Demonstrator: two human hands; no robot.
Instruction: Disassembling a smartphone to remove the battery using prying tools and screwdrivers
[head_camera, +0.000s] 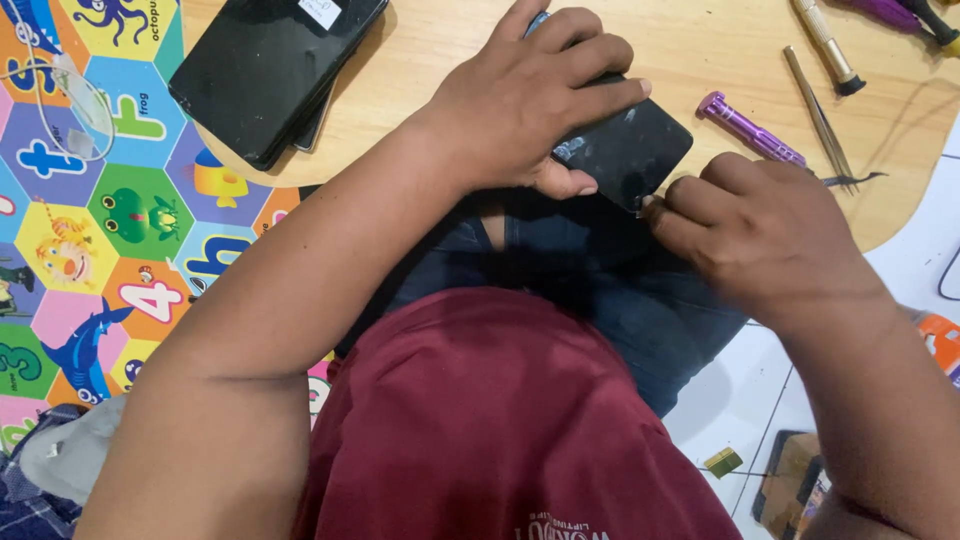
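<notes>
My left hand presses down on a black smartphone that lies at the near edge of a low wooden table. Its fingers wrap over the top of the phone and the thumb sits under its near side. My right hand is pinched at the phone's lower right corner, fingertips touching the edge. Whether a small pick is held between those fingers is hidden.
A stack of black phones lies on the table's left. A purple screwdriver, metal tweezers and another screwdriver lie to the right. A colourful play mat covers the floor on the left; white tiles show on the right.
</notes>
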